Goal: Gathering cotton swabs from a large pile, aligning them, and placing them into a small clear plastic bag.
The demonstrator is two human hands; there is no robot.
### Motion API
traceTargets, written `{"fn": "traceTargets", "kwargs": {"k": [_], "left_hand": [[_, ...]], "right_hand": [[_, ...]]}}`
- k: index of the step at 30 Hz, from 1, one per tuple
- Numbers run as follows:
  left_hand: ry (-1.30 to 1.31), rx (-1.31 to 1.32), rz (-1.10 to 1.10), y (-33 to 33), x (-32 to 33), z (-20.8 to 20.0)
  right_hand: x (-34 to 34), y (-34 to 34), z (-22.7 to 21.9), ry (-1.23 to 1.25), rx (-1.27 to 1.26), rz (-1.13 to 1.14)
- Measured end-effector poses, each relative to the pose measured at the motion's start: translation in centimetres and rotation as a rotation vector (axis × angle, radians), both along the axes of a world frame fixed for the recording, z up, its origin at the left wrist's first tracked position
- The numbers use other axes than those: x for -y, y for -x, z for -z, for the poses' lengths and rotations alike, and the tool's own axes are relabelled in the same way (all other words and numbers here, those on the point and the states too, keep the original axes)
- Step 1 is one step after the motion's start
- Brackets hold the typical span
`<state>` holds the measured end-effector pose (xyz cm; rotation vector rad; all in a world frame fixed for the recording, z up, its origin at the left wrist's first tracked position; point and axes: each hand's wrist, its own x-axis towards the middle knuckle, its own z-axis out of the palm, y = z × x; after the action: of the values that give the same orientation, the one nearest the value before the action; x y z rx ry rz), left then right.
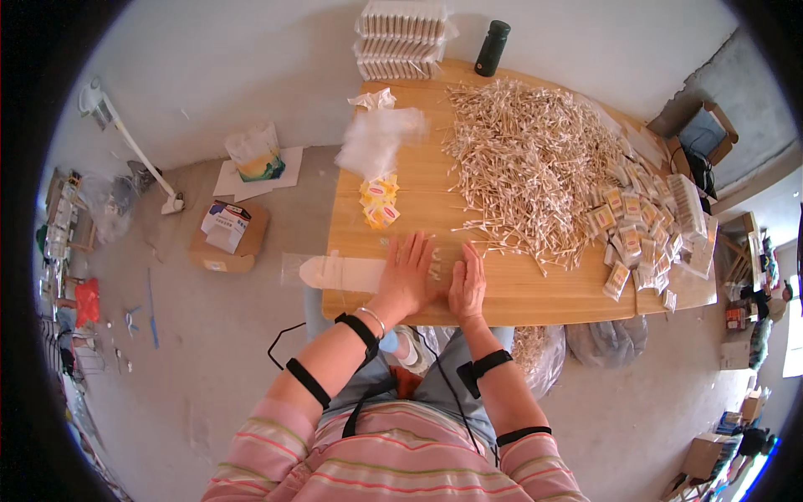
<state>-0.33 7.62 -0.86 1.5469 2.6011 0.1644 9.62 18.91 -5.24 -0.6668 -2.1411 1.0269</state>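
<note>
Cotton swabs [527,159] at one o'clock seem light, snappable, best pinched mid-stick; left hand [406,274] has fingers extended; right hand [468,284], grip unclear.

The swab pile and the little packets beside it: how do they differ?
The swab pile is loose; the packets are bundled in clear wrapping. The pile spreads wider than the packets. Some packets show yellow labels; the pile shows none. Both lie on the wooden table.
</note>
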Motion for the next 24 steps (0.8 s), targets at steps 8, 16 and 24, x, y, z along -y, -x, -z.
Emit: {"fn": "traceTargets", "kwargs": {"k": [8,16,24], "left_hand": [[-0.342,0.181,-0.054,0.3,2.1,2.7],[-0.728,0.307,-0.236,1.2,5.1,3.8],[-0.733,0.359,-0.317,0.7,4.7,3.5]], "right_hand": [[0.0,-0.1,-0.2,-0.046,0.01,-0.048],[3.7,1.0,-2.2,-0.603,0.626,-0.456],[3.0,3.2,-1.5,-0.654,0.706,-0.369]]}}
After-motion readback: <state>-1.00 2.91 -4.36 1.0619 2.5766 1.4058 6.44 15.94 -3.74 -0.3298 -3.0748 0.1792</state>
